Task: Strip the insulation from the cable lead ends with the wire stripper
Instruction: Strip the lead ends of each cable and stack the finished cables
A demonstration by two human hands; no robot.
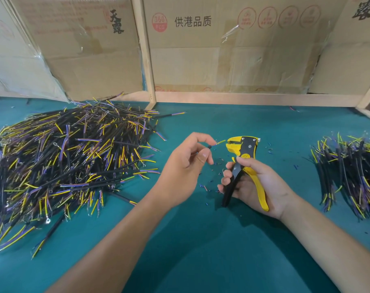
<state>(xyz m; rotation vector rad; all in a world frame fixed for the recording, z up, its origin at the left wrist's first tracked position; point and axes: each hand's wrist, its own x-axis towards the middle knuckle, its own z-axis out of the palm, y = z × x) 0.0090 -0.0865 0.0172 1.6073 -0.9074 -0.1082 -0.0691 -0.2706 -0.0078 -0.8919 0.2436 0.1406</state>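
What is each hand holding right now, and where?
Left hand pinches a cable near its black end; right hand grips the wire stripper by its handles.

one view only, from the head, looking forward and down over a green table (pixel 201 250). both forearms reach in from the bottom edge, with the left hand (pixel 186 166) and right hand (pixel 256 182) close below the lens near the middle. cardboard boxes (pixel 232 49) close the far side. the wide lens bends the edges.
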